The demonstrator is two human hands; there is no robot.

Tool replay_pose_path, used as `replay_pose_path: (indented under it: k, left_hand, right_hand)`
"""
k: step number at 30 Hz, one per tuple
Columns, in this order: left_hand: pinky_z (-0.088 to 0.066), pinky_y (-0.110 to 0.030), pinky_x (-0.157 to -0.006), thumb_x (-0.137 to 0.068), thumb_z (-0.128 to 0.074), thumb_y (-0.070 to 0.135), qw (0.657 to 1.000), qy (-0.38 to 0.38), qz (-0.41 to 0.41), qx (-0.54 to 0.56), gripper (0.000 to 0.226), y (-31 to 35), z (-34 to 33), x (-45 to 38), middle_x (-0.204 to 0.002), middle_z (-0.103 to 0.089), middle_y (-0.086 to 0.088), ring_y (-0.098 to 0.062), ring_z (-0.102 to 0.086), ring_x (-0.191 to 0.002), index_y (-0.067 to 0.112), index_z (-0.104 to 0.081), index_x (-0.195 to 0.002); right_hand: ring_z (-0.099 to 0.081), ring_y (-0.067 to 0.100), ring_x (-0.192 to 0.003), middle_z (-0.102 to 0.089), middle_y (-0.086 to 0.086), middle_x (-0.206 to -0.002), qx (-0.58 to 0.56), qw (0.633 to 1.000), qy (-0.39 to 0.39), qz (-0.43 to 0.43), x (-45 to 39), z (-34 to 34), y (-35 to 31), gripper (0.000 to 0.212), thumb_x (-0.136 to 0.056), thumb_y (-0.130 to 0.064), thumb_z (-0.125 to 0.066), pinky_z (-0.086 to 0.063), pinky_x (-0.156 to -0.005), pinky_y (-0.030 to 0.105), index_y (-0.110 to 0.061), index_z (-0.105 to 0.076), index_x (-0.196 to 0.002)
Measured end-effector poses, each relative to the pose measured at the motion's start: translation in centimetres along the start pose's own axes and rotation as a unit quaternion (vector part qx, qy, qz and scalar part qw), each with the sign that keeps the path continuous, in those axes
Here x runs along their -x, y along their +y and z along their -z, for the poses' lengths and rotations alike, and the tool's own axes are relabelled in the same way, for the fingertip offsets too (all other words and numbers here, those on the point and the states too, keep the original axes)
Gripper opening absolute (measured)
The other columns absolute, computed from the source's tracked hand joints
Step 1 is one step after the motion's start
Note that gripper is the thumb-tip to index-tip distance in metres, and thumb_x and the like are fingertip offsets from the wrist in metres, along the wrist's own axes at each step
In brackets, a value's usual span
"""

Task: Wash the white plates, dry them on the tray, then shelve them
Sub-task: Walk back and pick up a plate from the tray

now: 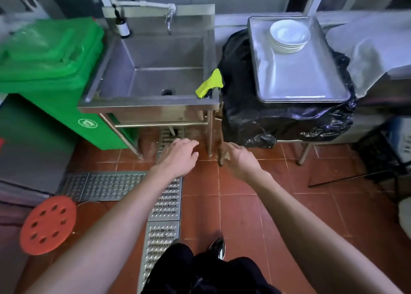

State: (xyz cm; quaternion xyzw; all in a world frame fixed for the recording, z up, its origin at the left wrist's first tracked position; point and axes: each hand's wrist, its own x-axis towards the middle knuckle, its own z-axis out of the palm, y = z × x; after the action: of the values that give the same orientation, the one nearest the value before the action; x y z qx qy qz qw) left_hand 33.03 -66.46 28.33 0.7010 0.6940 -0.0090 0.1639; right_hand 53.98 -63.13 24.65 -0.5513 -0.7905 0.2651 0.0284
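A stack of several white plates (289, 36) sits at the far end of a metal tray (295, 80), which lies on a stand draped in a black bag, right of the sink. The steel sink (155, 71) is straight ahead, its basin bare, with a tap (169, 19) above it. My left hand (180, 158) and my right hand (239, 158) reach forward over the floor, below the sink's front edge. Both have relaxed fingers and hold nothing. The right hand's fingertips are next to a blurred brown thing (220, 154) by the sink leg.
A yellow-green cloth (210, 84) hangs on the sink's right front corner. A dark bottle (122, 25) stands at its back left. A green bin (51, 71) is to the left, an orange stool (47, 224) at lower left. Metal drain grates (165, 200) cross the red tile floor.
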Motion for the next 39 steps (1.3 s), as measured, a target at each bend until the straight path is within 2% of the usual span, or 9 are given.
replay_pose_path:
  k: [6, 11, 14, 18, 23, 29, 31, 36, 39]
  left_hand:
    - [-0.04, -0.043, -0.108, -0.103, -0.047, 0.036, 0.999, -0.007, -0.036, -0.008, 0.044, 4.2, 2.5, -8.4, -0.148, -0.053, -0.002, -0.027, -0.048, -0.134, 0.026, -0.05, -0.146]
    - [-0.04, -0.045, -0.11, -0.102, -0.048, 0.036, 0.997, -0.018, -0.078, 0.004, 0.044, 6.5, 2.2, -17.4, -0.144, -0.056, -0.002, -0.028, -0.046, -0.134, 0.026, -0.052, -0.144]
    - [-0.043, -0.044, -0.104, -0.103, -0.048, 0.037, 0.996, -0.023, -0.088, 0.019, 0.042, 7.6, 2.5, -23.1, -0.144, -0.055, 0.002, -0.027, -0.048, -0.133, 0.028, -0.052, -0.144]
    - [-0.042, -0.043, -0.104, -0.103, -0.045, 0.036, 0.992, -0.016, -0.125, 0.011, 0.041, 9.2, 3.7, -30.9, -0.141, -0.057, 0.0, -0.027, -0.051, -0.129, 0.027, -0.053, -0.142]
    - [-0.046, -0.045, -0.102, -0.103, -0.044, 0.035, 0.985, -0.022, -0.169, -0.013, 0.041, 10.8, 6.1, -39.3, -0.139, -0.058, -0.002, -0.028, -0.052, -0.127, 0.026, -0.053, -0.142]
    - [-0.043, -0.045, -0.102, -0.104, -0.041, 0.034, 0.978, -0.041, -0.2, -0.03, 0.04, 12.8, 8.0, -45.6, -0.138, -0.058, -0.001, -0.027, -0.05, -0.126, 0.025, -0.054, -0.14]
    - [-0.042, -0.045, -0.103, -0.104, -0.04, 0.032, 0.977, -0.041, -0.207, -0.03, 0.038, 13.7, 8.4, -47.9, -0.138, -0.058, -0.002, -0.027, -0.049, -0.126, 0.024, -0.056, -0.138]
    - [-0.04, -0.043, -0.104, -0.104, -0.041, 0.028, 0.977, -0.055, -0.206, -0.011, 0.043, 16.6, 8.8, -53.4, -0.145, -0.055, -0.001, -0.027, -0.048, -0.132, 0.023, -0.05, -0.146]
    - [-0.045, -0.043, -0.103, -0.103, -0.043, 0.029, 0.981, -0.05, -0.187, 0.021, 0.043, 18.6, 9.1, -57.3, -0.142, -0.056, 0.0, -0.025, -0.052, -0.127, 0.022, -0.051, -0.144]
  right_hand:
    - [-0.053, 0.037, -0.128, -0.048, 0.005, -0.151, -0.006, 0.998, 0.021, -0.051, -5.3, 4.5, 4.2, 0.057, -0.093, -0.029, -0.056, -0.047, -0.102, 0.048, -0.018, -0.046, -0.148]
    - [-0.052, 0.036, -0.128, -0.048, 0.003, -0.151, 0.001, 0.995, 0.056, -0.086, -10.1, 7.7, 8.7, 0.055, -0.095, -0.028, -0.055, -0.047, -0.101, 0.047, -0.018, -0.045, -0.148]
    - [-0.051, 0.037, -0.128, -0.047, 0.003, -0.152, 0.004, 0.992, 0.065, -0.112, -13.6, 9.7, 11.0, 0.056, -0.096, -0.027, -0.054, -0.046, -0.101, 0.047, -0.019, -0.042, -0.15]
    - [-0.05, 0.037, -0.125, -0.053, 0.006, -0.142, 0.003, 0.987, 0.058, -0.147, -18.1, 12.8, 13.8, 0.051, -0.096, -0.027, -0.057, -0.045, -0.1, 0.048, -0.017, -0.046, -0.146]
    - [-0.047, 0.035, -0.132, -0.047, 0.004, -0.152, 0.003, 0.981, 0.087, -0.175, -22.9, 16.6, 16.6, 0.054, -0.098, -0.027, -0.058, -0.043, -0.106, 0.049, -0.017, -0.044, -0.15]
    - [-0.041, 0.033, -0.138, -0.043, 0.006, -0.154, 0.013, 0.976, 0.084, -0.201, -27.0, 20.5, 19.1, 0.055, -0.102, -0.029, -0.053, -0.039, -0.11, 0.046, -0.018, -0.038, -0.153]
    - [-0.041, 0.034, -0.138, -0.043, 0.006, -0.154, 0.014, 0.976, 0.085, -0.2, -28.7, 21.7, 20.3, 0.055, -0.102, -0.03, -0.053, -0.038, -0.109, 0.046, -0.018, -0.038, -0.154]
    - [-0.042, 0.034, -0.136, -0.043, 0.004, -0.154, 0.015, 0.977, 0.088, -0.195, -33.0, 24.5, 24.5, 0.055, -0.101, -0.031, -0.053, -0.039, -0.107, 0.044, -0.019, -0.038, -0.153]
    - [-0.035, 0.032, -0.142, -0.034, 0.005, -0.16, 0.008, 0.977, 0.096, -0.191, -35.7, 26.5, 27.8, 0.056, -0.102, -0.03, -0.052, -0.037, -0.109, 0.045, -0.019, -0.035, -0.154]
